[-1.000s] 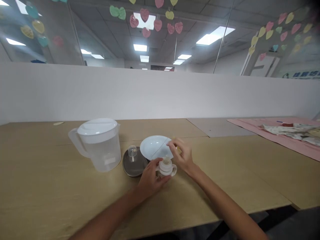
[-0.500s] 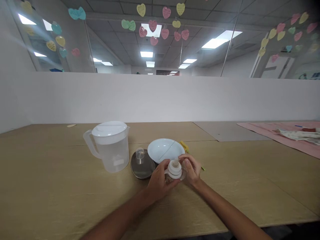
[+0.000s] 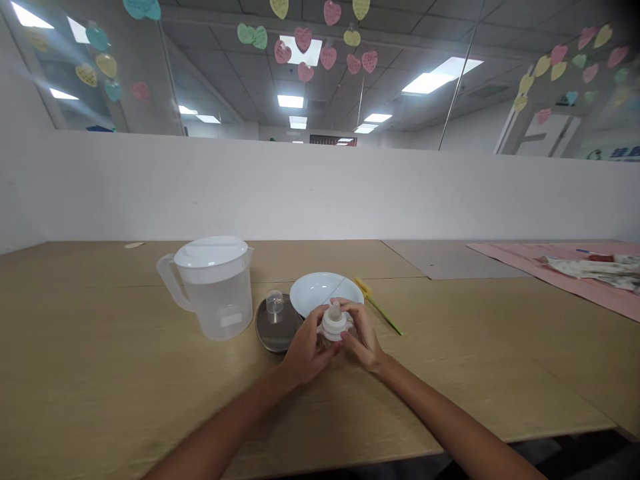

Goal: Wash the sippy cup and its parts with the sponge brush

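Fingers of left hand (image 3: pixel 304 347) and right hand (image 3: pixel 365 339): pinching bottle (image 3: pixel 334 327) from opposite sides | Axis: standing roughly upright, teat (image 3: pixel 335 310) up | Position: sitting between hands, equally near, on near side of bowl (image 3: pixel 311 288)

You've got a white collar on the bottle (image 3: pixel 335 323). Bowl (image 3: pixel 320 293) white, plate under the clear cup (image 3: pixel 275 303) dark grey-brown. Pitcher (image 3: pixel 220 300) translucent, whitish lid. Your brush (image 3: pixel 383 310): yellow head, green handle. Table (image 3: pixel 150 380) light tan, grey sheet (image 3: pixel 440 260) on it. Cloth (image 3: pixel 600 287) pink; fabric (image 3: pixel 595 270) on it whitish, patterned. Heart notes (image 3: pixel 332 12) pink, yellow, green, blue. Wall (image 3: pixel 310 190) plain white.
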Demonstrator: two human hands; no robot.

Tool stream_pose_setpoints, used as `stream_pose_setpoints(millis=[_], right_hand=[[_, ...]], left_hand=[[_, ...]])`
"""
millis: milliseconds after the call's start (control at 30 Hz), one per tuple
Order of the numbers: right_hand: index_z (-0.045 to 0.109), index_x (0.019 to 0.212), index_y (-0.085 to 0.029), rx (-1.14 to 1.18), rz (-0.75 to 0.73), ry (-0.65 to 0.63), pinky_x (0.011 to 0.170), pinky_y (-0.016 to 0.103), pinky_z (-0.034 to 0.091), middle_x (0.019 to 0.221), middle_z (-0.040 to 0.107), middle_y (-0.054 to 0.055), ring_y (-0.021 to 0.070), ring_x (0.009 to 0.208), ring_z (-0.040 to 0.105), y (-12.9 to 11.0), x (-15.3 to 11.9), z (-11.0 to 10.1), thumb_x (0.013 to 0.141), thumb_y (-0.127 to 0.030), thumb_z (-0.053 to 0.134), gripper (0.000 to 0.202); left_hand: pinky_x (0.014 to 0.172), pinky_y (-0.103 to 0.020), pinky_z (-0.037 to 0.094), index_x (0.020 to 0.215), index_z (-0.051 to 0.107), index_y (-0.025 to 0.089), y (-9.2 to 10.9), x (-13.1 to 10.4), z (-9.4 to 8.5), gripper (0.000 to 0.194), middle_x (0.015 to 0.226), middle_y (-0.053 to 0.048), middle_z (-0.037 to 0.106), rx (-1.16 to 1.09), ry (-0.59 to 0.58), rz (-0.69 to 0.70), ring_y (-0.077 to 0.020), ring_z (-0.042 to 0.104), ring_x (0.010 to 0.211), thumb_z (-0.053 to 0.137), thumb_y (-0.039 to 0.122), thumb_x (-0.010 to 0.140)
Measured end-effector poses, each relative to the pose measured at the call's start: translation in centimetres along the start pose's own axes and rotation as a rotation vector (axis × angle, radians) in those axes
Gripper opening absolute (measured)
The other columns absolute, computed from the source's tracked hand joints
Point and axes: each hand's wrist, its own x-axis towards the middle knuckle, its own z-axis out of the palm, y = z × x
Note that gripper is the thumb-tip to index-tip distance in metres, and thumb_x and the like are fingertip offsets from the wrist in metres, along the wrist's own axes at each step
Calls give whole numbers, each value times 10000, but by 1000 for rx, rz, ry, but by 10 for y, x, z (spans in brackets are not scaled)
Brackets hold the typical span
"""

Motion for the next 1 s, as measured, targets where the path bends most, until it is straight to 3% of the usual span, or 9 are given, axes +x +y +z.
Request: stream_pose_setpoints(millis=[100, 300, 433, 500, 567, 633, 767, 867, 1000], right_hand=[[374, 1080, -218, 54, 50, 31, 848, 341, 423, 1056, 490, 84, 205, 996, 497, 4, -3, 5, 850, -398, 438, 299], [456, 1119, -175, -139, 68, -16, 783, 324, 410, 965, 476, 74, 203, 900, 471, -2, 4, 2, 782, -421, 531, 424], [576, 882, -167, -125, 38, 81, 707, 327, 382, 794, 480, 53, 191, 769, 463, 5, 5, -8, 826, -451, 431, 324], [547, 735, -173, -111, 50, 170, 696, 322, 373, 737, 464, 39, 182, 733, 457, 8, 4, -11, 830, -448, 424, 316], [510, 715, -179, -74, 67, 204, 728, 326, 379, 756, 474, 37, 185, 759, 471, 9, 4, -12, 816, -442, 462, 286], [521, 855, -188, 5, 94, 175, 808, 347, 383, 885, 515, 57, 209, 874, 491, 6, 5, -10, 797, -437, 504, 256], [478, 1091, -201, 185, 215, -24, 864, 348, 396, 1072, 525, 79, 227, 1005, 492, 1, 9, -6, 801, -426, 519, 369], [497, 1043, -196, 148, 230, -88, 806, 316, 422, 1004, 540, 62, 204, 930, 517, 1, 10, -6, 797, -417, 535, 332], [531, 900, -176, -101, 86, 14, 761, 313, 410, 861, 534, 49, 181, 830, 505, 2, 10, -10, 801, -381, 526, 228]], left_hand=[[977, -392, 383, 1258, 309, 167, -2, 0, -2, 544, 1266, -133, 442, 22, -39, 6, -229, 448, 1154, 551, 323, 796], [976, -424, 374, 1268, 307, 160, -8, -1, 2, 566, 1286, -146, 430, 16, -16, 7, -251, 438, 1163, 560, 311, 785], [938, -399, 412, 1271, 328, 172, -9, -2, 4, 602, 1275, -141, 436, -44, 8, -30, -260, 439, 1156, 596, 348, 763], [927, -391, 420, 1268, 338, 175, -8, -2, 4, 601, 1272, -137, 438, -45, 11, -45, -259, 442, 1150, 601, 353, 758], [921, -390, 424, 1263, 338, 176, -6, -2, 4, 591, 1266, -133, 440, -34, 5, -47, -253, 452, 1136, 597, 350, 761], [917, -390, 427, 1253, 335, 175, -4, -1, 4, 570, 1249, -129, 452, -30, 1, -38, -244, 467, 1115, 586, 342, 769], [908, -385, 432, 1243, 320, 183, 1, 0, 2, 538, 1215, -120, 469, -42, -5, -24, -223, 494, 1069, 567, 330, 787], [919, -394, 422, 1250, 297, 185, 1, -1, 3, 557, 1217, -120, 457, -20, 12, -41, -220, 491, 1075, 568, 335, 787], [900, -387, 428, 1233, 286, 182, -4, -2, 5, 563, 1211, -125, 451, 2, 16, -52, -217, 494, 1065, 578, 335, 777]])
